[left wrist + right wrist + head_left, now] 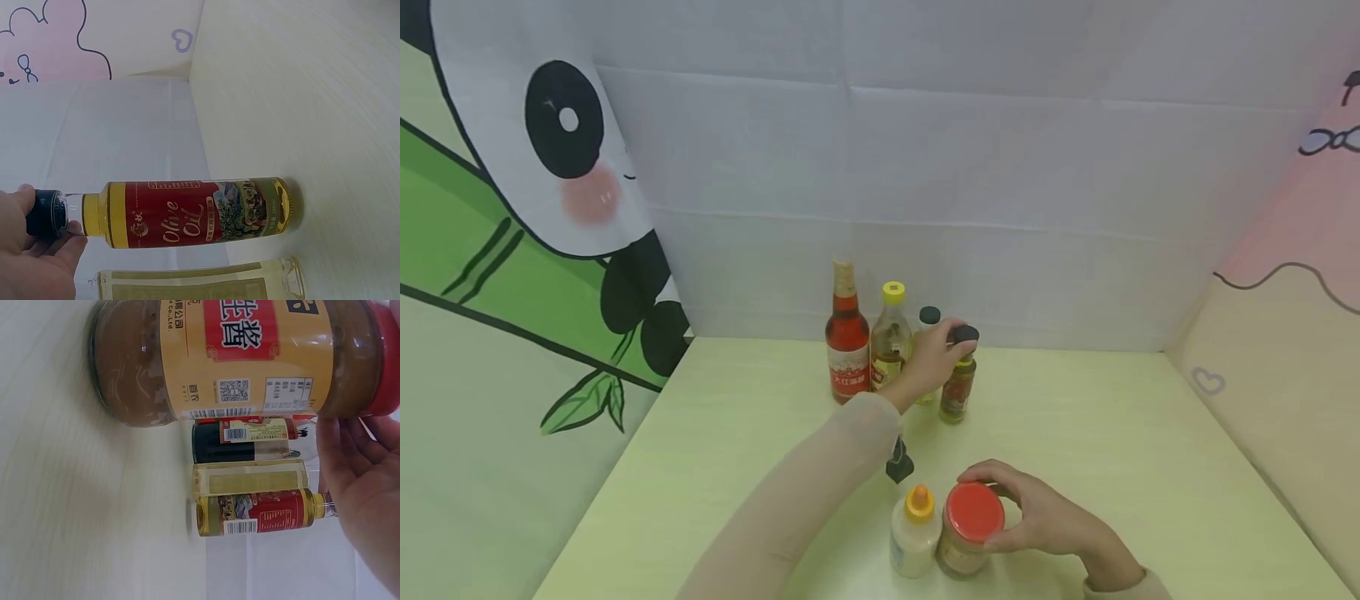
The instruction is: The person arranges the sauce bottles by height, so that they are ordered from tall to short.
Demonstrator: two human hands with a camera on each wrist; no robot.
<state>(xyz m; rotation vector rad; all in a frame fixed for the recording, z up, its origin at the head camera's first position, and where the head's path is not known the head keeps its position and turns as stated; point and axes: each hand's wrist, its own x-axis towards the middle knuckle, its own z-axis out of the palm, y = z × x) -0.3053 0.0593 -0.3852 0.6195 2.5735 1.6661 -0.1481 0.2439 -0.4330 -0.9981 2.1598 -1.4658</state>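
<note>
At the back of the table, my left hand (925, 362) pinches the black cap of an olive oil bottle (187, 214) between thumb and fingers. The bottle stands upright, its red label showing in the left wrist view. A pale yellow bottle with a dark cap (929, 316) is right beside it, partly behind the hand. Near the front edge, my right hand (1048, 512) grips a peanut butter jar (244, 356) around its red lid (975, 511). Close to the jar's left side stands a white squeeze bottle (914, 542) with an orange-yellow nozzle cap.
Left of the olive oil, a tall red bottle (848, 346) and a yellow-capped bottle (892, 333) stand in the back row. A small dark object (899, 463) shows beside the left sleeve in the head view. White cloth (1000, 167) hangs behind the table.
</note>
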